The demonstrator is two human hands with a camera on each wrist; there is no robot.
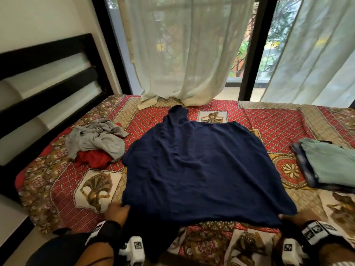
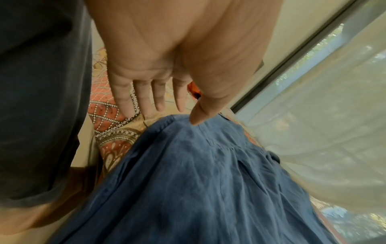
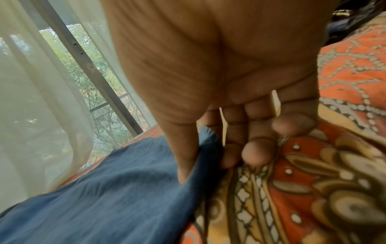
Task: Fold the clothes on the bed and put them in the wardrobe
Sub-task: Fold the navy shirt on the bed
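A navy blue garment (image 1: 197, 169) lies spread flat across the middle of the bed, one strap pointing toward the window. My left hand (image 1: 117, 210) is at its near-left corner. In the left wrist view the left hand's (image 2: 183, 107) fingers are straight over the bedspread and the thumb touches the garment's edge (image 2: 208, 181). My right hand (image 1: 288, 217) is at the near-right corner. In the right wrist view the right hand (image 3: 206, 165) pinches the garment's corner (image 3: 114, 198), thumb on top and fingers curled beneath.
A crumpled grey garment (image 1: 96, 139) lies on a red one (image 1: 94, 158) at the bed's left, by the dark headboard (image 1: 48, 73). A folded green piece (image 1: 330, 162) sits on a blue plaid one (image 1: 307, 173) at the right. Sheer curtains (image 1: 182, 54) hang onto the patterned bedspread (image 1: 278, 123).
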